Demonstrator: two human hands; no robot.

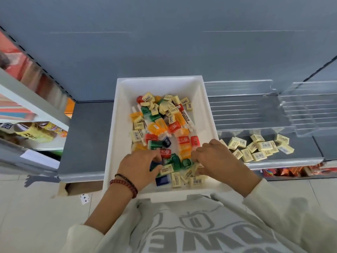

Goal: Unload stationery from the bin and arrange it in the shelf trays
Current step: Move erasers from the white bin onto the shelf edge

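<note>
The bin (116, 136) sits mid-frame on the shelf (87, 139), its long axis running bottom to top of the frame and its near end past the shelf edge. The right hand (217, 159) bunches yellow erasers (196, 171). The left hand (140, 168) curls over sharpeners (175, 161), grip unclear. An overfull handful may spill, and pressing down could tip the bin.

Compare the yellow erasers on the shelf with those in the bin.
Shelf erasers lie alone in a heap; bin erasers are mixed with coloured items. No hand touches the shelf erasers; the left hand and right hand reach among the bin erasers. Both are pale yellow, barcoded.
</note>
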